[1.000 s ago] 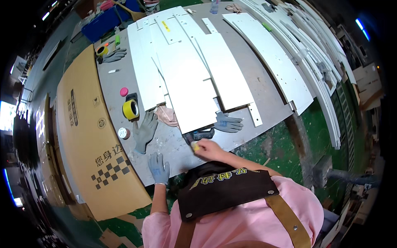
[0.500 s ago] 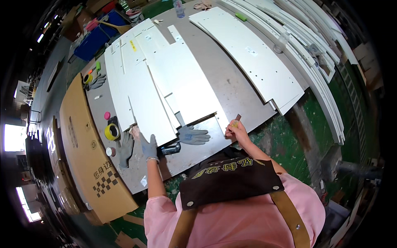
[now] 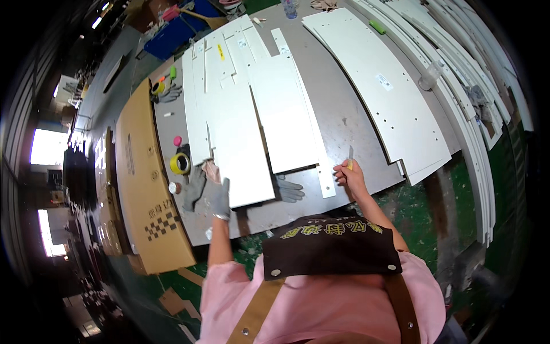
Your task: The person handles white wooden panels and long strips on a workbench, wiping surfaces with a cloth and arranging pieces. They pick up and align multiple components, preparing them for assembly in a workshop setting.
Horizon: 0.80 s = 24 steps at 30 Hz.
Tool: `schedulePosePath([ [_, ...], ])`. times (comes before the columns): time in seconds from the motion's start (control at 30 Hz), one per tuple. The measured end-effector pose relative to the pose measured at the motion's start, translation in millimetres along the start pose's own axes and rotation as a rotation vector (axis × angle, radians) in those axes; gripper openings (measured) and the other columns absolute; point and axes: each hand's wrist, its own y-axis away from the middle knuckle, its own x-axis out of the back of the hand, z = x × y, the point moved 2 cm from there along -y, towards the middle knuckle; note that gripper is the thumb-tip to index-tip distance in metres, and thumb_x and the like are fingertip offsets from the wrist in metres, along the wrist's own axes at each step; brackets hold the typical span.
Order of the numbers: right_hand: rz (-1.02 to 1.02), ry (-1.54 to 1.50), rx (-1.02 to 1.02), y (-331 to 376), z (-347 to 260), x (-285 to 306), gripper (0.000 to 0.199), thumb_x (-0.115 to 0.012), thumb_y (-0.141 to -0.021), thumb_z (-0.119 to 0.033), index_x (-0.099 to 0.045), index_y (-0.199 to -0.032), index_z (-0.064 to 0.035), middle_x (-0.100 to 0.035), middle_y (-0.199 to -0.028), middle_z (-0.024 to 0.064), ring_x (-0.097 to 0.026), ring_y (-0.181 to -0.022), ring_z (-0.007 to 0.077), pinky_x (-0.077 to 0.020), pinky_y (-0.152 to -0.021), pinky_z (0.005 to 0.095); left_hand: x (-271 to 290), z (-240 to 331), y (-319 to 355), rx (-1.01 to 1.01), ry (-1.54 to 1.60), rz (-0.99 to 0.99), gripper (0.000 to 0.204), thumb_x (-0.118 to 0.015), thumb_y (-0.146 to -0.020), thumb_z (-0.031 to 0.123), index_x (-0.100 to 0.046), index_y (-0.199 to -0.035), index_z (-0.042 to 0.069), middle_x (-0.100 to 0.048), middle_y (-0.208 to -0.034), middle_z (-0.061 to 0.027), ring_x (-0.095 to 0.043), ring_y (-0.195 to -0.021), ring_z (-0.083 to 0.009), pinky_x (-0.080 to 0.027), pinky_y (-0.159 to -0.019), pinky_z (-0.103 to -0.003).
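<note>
My left hand (image 3: 220,200), in a grey glove, grips the near left edge of a long white panel (image 3: 243,155), its fingers partly hidden by the panel. This panel lies among several other white boards. My bare right hand (image 3: 353,178) is closed round the yellowish grip of a narrow flat blade (image 3: 350,153), which points away from me. It hovers just right of a thin white strip (image 3: 327,182) with small holes. A grey glove (image 3: 291,190) lies partly under the panel, and another glove (image 3: 195,189) rests left of my left hand.
Yellow tape (image 3: 180,163), a pink round item (image 3: 177,140) and a small jar (image 3: 174,187) sit at the table's left. Beyond them stands a cardboard sheet (image 3: 140,183). A drilled white panel (image 3: 384,86) lies to the right, beside stacked long strips (image 3: 484,189).
The view has shifted. The held panel and my left hand have moved relative to the other boards, and the black cylinder beside that hand is now hidden. My right hand still holds the blade.
</note>
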Motion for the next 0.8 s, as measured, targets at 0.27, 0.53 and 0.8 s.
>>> schedulePosePath([
  [0.27,0.071,0.058,0.0,-9,17,1,0.008,-0.048,-0.092,-0.001,-0.048,-0.093,-0.0095,-0.067,-0.093,0.0085,-0.055,-0.064,0.0085,-0.0457,-0.055,0.0225,-23,6,-23,0.209,0.391,-0.012,0.059,-0.042,-0.101,0.047,-0.06,-0.118,-0.006,-0.065,-0.104,-0.0229,-0.059,-0.097,-0.0321,-0.043,-0.089,-0.041],
  [0.53,0.169,0.182,0.038,-33,32,-24,0.003,-0.051,-0.094,-0.005,-0.053,-0.095,-0.0053,-0.064,-0.087,0.008,-0.049,-0.054,0.0087,-0.0433,-0.05,0.024,-41,-65,-134,0.274,0.156,0.07,0.056,-0.048,-0.098,0.048,-0.064,-0.088,-0.005,-0.062,-0.081,-0.0173,-0.051,-0.085,-0.0274,-0.038,-0.087,-0.042],
  [0.8,0.198,0.182,0.05,-34,35,-51,0.02,-0.055,-0.099,-0.019,-0.059,-0.105,-0.0002,-0.053,-0.065,-0.0003,-0.047,-0.051,0.0077,-0.0421,-0.048,0.0237,-47,1,-253,0.228,0.485,0.087,0.057,-0.058,-0.093,0.05,-0.056,-0.075,-0.004,-0.047,-0.069,-0.0072,-0.04,-0.07,-0.0193,-0.039,-0.066,-0.037],
])
